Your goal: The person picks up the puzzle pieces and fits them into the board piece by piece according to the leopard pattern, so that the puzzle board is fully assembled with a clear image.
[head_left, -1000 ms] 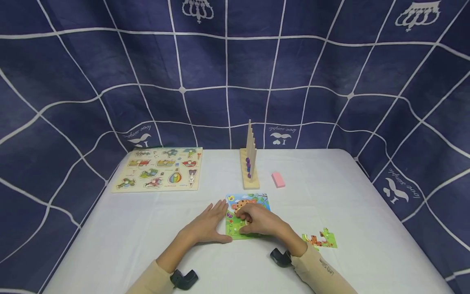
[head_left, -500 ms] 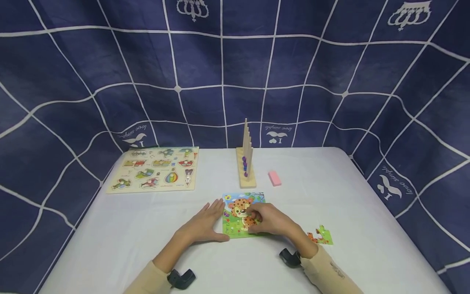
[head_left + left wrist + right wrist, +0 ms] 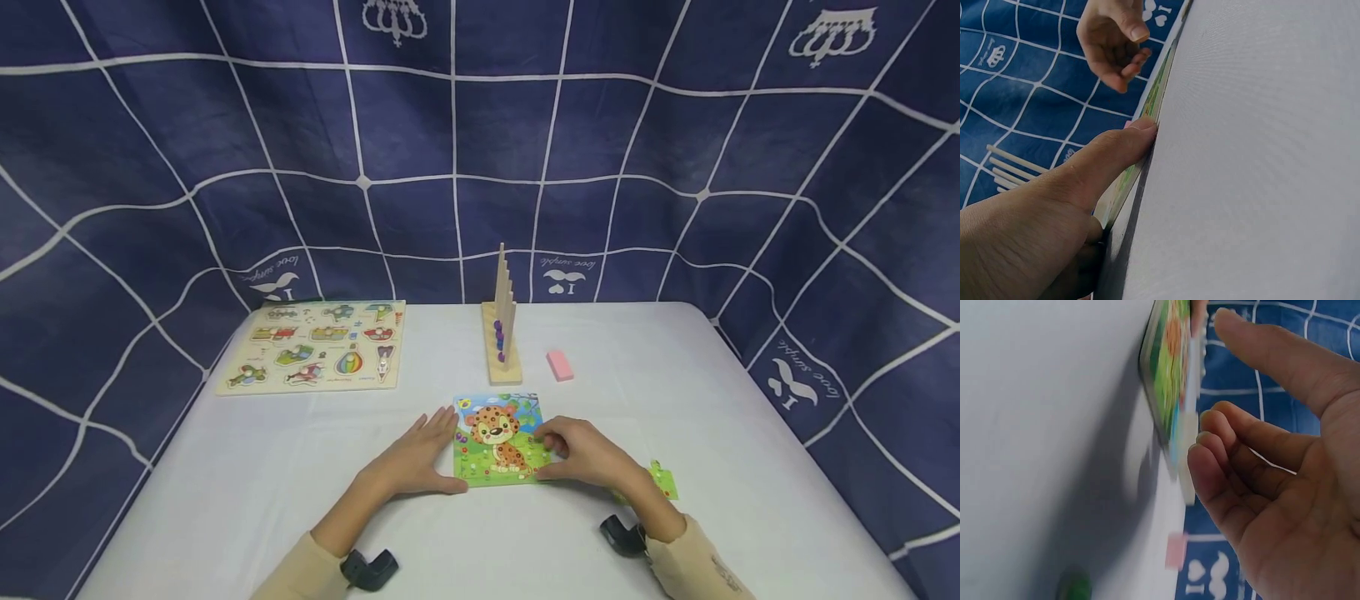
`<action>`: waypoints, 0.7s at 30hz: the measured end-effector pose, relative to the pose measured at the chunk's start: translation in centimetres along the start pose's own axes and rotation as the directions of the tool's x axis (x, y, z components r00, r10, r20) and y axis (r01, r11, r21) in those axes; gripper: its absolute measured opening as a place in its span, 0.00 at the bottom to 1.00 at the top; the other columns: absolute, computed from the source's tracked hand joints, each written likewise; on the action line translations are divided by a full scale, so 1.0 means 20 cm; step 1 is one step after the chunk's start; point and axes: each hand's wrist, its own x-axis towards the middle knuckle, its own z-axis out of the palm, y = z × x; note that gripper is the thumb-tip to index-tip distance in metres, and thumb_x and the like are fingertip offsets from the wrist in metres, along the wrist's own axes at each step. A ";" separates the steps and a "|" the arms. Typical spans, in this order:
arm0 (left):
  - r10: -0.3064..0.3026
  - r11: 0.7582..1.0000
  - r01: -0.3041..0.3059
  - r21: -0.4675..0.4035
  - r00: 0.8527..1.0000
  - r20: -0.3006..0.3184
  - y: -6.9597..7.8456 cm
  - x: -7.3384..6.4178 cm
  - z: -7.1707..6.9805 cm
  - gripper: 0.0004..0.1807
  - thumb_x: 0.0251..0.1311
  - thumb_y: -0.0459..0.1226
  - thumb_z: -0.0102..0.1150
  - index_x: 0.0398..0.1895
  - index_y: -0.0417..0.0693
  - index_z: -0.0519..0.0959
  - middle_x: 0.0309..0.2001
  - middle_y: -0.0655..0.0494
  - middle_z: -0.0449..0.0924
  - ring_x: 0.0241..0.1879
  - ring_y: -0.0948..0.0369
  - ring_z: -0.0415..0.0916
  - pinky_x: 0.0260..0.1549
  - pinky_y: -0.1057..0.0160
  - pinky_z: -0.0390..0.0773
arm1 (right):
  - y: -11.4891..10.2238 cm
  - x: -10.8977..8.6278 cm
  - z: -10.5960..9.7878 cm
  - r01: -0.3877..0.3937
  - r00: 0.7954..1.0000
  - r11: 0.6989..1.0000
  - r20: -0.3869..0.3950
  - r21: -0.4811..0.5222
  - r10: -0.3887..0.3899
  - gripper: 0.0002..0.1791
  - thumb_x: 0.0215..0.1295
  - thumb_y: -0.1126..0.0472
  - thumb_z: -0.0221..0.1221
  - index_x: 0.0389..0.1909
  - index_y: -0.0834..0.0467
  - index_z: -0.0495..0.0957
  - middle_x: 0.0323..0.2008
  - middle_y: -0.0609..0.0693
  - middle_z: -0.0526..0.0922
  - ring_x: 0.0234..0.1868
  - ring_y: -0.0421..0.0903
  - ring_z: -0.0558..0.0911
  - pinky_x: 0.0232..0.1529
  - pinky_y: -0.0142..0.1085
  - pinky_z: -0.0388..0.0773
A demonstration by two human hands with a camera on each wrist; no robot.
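A square leopard picture puzzle lies on the white table in the head view. My left hand rests along its left edge, fingers straight and thumb at the lower left corner. In the left wrist view the thumb touches the puzzle's edge. My right hand hovers by the puzzle's right edge with fingers loosely bent. The right wrist view shows a gap between its thumb and fingertips, nothing held. Loose green puzzle pieces lie to the right, partly hidden by the right forearm.
Behind the puzzle stands a wooden peg stand with purple and blue beads. A pink block lies right of it. A wooden vehicle puzzle board is at the back left. A blue checked curtain surrounds the table.
My right hand has moved right, from over the puzzle's middle to its right edge, uncovering the leopard picture. My left hand has stayed at the left edge. The head view shifted slightly.
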 end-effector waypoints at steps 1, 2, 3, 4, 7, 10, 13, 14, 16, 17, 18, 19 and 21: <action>-0.002 1.000 0.002 0.001 1.000 0.000 0.00 0.00 0.00 0.64 0.44 0.71 0.61 0.76 0.40 0.52 0.78 0.47 0.46 0.78 0.52 0.43 0.77 0.49 0.47 | 0.01 -0.01 -0.01 -0.013 1.000 1.000 -0.007 0.008 0.013 0.28 0.45 0.53 0.76 0.48 0.59 0.80 0.31 0.46 0.77 0.32 0.41 0.73 0.29 0.27 0.71; -0.002 1.000 0.002 0.001 1.000 0.001 0.00 0.00 0.00 0.64 0.44 0.71 0.61 0.76 0.40 0.52 0.78 0.47 0.46 0.78 0.52 0.43 0.77 0.49 0.47 | 0.03 -0.03 -0.02 -0.030 0.999 0.999 -0.013 0.014 0.030 0.28 0.45 0.53 0.76 0.48 0.59 0.80 0.31 0.46 0.77 0.33 0.41 0.72 0.30 0.27 0.71; -0.003 1.000 0.003 0.003 1.000 0.002 0.00 0.00 0.00 0.64 0.44 0.71 0.61 0.76 0.40 0.52 0.78 0.47 0.46 0.78 0.52 0.43 0.77 0.49 0.47 | 0.04 -0.04 -0.04 -0.045 0.999 0.999 -0.019 0.021 0.045 0.28 0.45 0.53 0.76 0.48 0.59 0.80 0.31 0.46 0.77 0.33 0.41 0.72 0.30 0.27 0.71; -0.003 1.000 0.003 0.005 1.000 0.003 0.00 0.00 0.00 0.64 0.44 0.72 0.60 0.76 0.40 0.52 0.78 0.47 0.46 0.78 0.52 0.43 0.77 0.49 0.47 | 0.05 -0.05 -0.05 -0.057 0.998 0.998 -0.025 0.029 0.058 0.28 0.45 0.54 0.76 0.48 0.59 0.80 0.31 0.46 0.77 0.33 0.42 0.73 0.30 0.27 0.71; -0.004 1.000 0.004 0.005 1.000 0.003 0.00 0.00 0.00 0.64 0.44 0.71 0.61 0.76 0.40 0.53 0.78 0.47 0.46 0.78 0.52 0.43 0.77 0.49 0.47 | 0.10 -0.10 -0.08 -0.084 0.996 0.996 -0.040 0.030 0.085 0.28 0.45 0.54 0.76 0.48 0.59 0.80 0.32 0.47 0.78 0.34 0.42 0.73 0.31 0.27 0.72; -0.007 1.000 0.007 0.003 1.000 0.006 0.00 -0.01 0.00 0.64 0.44 0.71 0.61 0.76 0.40 0.53 0.78 0.47 0.46 0.78 0.52 0.44 0.77 0.49 0.47 | 0.14 -0.14 -0.12 -0.108 0.993 0.994 -0.050 0.029 0.109 0.28 0.46 0.54 0.75 0.49 0.58 0.80 0.33 0.47 0.78 0.34 0.42 0.73 0.31 0.27 0.72; -0.008 1.000 0.008 0.005 1.000 0.006 0.01 -0.01 -0.01 0.63 0.44 0.70 0.62 0.75 0.40 0.53 0.78 0.47 0.46 0.78 0.52 0.44 0.77 0.50 0.47 | 0.17 -0.18 -0.14 -0.137 0.989 0.990 -0.058 0.028 0.139 0.28 0.45 0.54 0.76 0.48 0.59 0.80 0.32 0.47 0.77 0.34 0.42 0.73 0.31 0.27 0.72; -0.008 1.000 0.008 0.001 1.000 0.004 0.01 -0.01 -0.01 0.63 0.45 0.70 0.62 0.75 0.40 0.53 0.78 0.46 0.47 0.78 0.52 0.44 0.77 0.49 0.47 | 0.18 -0.19 -0.15 -0.150 0.987 0.988 -0.060 0.026 0.151 0.28 0.45 0.54 0.76 0.48 0.59 0.80 0.32 0.47 0.77 0.34 0.42 0.73 0.30 0.27 0.71; -0.005 1.000 0.005 0.004 1.000 -0.001 0.01 -0.01 -0.01 0.62 0.45 0.70 0.62 0.75 0.39 0.54 0.78 0.46 0.47 0.78 0.51 0.45 0.77 0.49 0.48 | 0.20 -0.22 -0.16 -0.177 0.982 0.984 -0.065 0.026 0.179 0.28 0.44 0.54 0.76 0.48 0.59 0.80 0.32 0.46 0.77 0.33 0.41 0.73 0.30 0.27 0.71; -0.003 1.000 0.003 0.006 1.000 -0.002 0.01 -0.01 -0.01 0.62 0.45 0.69 0.62 0.75 0.39 0.54 0.78 0.46 0.47 0.78 0.51 0.45 0.77 0.49 0.48 | 0.21 -0.23 -0.17 -0.188 0.980 0.982 -0.067 0.027 0.189 0.29 0.44 0.54 0.76 0.48 0.59 0.80 0.32 0.46 0.76 0.33 0.41 0.72 0.30 0.27 0.70; -0.002 1.000 0.002 0.004 1.000 -0.003 0.01 -0.01 -0.01 0.62 0.45 0.69 0.63 0.75 0.39 0.54 0.78 0.45 0.47 0.78 0.51 0.45 0.77 0.49 0.48 | 0.21 -0.25 -0.17 -0.196 0.978 0.980 -0.068 0.031 0.198 0.29 0.44 0.54 0.76 0.48 0.60 0.80 0.31 0.47 0.76 0.32 0.41 0.72 0.29 0.27 0.70; -0.001 1.000 0.001 0.005 1.000 -0.003 0.01 -0.01 -0.01 0.62 0.45 0.69 0.63 0.75 0.39 0.54 0.78 0.45 0.47 0.78 0.51 0.45 0.77 0.49 0.48 | 0.22 -0.26 -0.17 -0.205 0.976 0.978 -0.068 0.036 0.207 0.29 0.44 0.54 0.76 0.48 0.60 0.80 0.31 0.46 0.76 0.32 0.40 0.72 0.29 0.27 0.70; -0.001 1.000 0.001 0.008 1.000 0.000 0.01 0.00 -0.01 0.62 0.45 0.69 0.63 0.75 0.39 0.54 0.78 0.46 0.47 0.78 0.51 0.45 0.77 0.49 0.47 | 0.24 -0.29 -0.18 -0.208 0.976 0.977 -0.061 0.043 0.210 0.29 0.44 0.54 0.76 0.48 0.61 0.80 0.31 0.46 0.76 0.31 0.39 0.72 0.29 0.27 0.70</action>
